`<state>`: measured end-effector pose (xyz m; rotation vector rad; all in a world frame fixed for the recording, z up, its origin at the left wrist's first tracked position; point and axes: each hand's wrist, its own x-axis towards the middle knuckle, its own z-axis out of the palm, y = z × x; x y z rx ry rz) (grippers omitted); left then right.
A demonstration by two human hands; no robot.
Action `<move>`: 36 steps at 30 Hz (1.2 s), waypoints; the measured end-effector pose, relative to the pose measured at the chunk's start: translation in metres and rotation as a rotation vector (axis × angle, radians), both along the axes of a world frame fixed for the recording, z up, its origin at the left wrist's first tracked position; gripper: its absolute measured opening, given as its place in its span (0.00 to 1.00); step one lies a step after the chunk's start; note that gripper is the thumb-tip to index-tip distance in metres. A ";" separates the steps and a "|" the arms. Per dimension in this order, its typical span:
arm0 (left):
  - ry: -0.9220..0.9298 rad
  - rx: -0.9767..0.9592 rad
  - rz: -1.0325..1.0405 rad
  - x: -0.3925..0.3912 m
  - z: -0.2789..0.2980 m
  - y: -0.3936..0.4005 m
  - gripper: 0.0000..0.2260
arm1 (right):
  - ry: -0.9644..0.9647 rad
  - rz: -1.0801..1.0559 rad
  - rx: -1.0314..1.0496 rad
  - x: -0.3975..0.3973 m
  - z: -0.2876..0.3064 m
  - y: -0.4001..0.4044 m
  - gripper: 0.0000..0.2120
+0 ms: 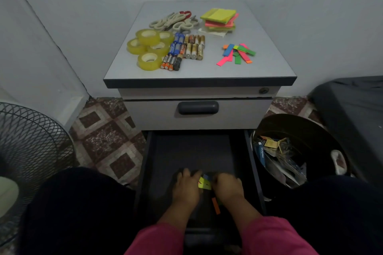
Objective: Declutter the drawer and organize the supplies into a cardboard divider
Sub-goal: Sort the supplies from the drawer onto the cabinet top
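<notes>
Both hands are held low in the open bottom drawer [251, 163], close together; the left hand [186, 187] and the right hand [227, 186] are curled over a small bunch of coloured paper tabs [204, 182], yellow and blue, which are pinched between the fingers of the two hands; one orange tab [216, 206] is left lying on the dark drawer floor just below the right hand; pink sleeves [269, 238] are seen at the wrists.

Above the drawer, a shut drawer with a dark handle [198, 107] is seen; on the cabinet top [269, 62] more things are laid out in groups: loose coloured tabs [237, 54] on the right, a pile of sticky notes [220, 19] behind them, rows of batteries [186, 50] in the middle, five rolls of clear tape [149, 48] on the left, and scissors [174, 20] at the back; the writing on the batteries is too small to be read.

Beside the drawer on the right a black bin [310, 130] is stood, filled with scraps; the word "stapler" can be read on a blue box [261, 154] inside it; a fan [29, 141] is seen at the far left.
</notes>
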<state>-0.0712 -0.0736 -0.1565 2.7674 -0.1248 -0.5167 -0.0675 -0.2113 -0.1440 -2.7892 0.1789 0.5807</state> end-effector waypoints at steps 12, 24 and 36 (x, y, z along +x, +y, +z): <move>0.019 0.013 0.064 0.002 -0.003 0.001 0.16 | 0.139 -0.155 -0.044 -0.008 0.000 -0.001 0.11; 0.093 -0.065 0.131 0.005 -0.005 0.002 0.07 | 0.166 -0.248 0.070 -0.008 0.006 -0.002 0.14; 0.153 -0.394 0.345 0.004 0.011 0.011 0.02 | 0.094 -0.400 0.423 -0.004 0.030 -0.008 0.18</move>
